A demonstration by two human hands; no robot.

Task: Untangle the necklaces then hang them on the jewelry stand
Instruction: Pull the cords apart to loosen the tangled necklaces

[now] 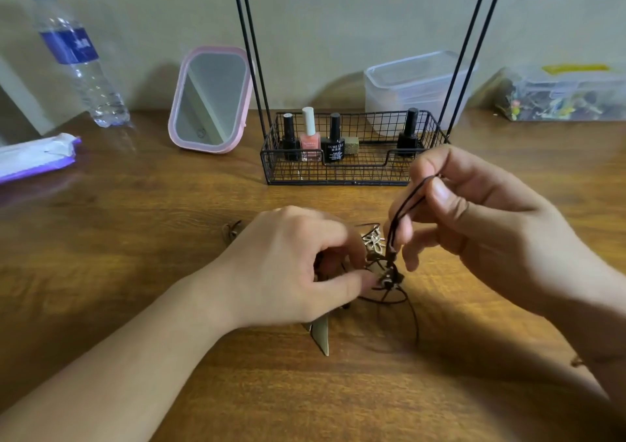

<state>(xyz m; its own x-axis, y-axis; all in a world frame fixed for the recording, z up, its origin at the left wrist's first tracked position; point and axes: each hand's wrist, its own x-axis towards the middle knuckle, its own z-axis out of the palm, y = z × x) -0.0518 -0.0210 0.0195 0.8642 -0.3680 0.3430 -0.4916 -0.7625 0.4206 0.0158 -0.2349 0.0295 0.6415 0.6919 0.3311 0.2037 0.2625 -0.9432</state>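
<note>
The tangled necklaces (384,272) lie mid-table, near the stand (352,157) on its far side. The left hand (288,265) pinches the knot; the right hand (474,211) pinches a raised cord. Bare wooden table (135,238) spreads left and near.
</note>
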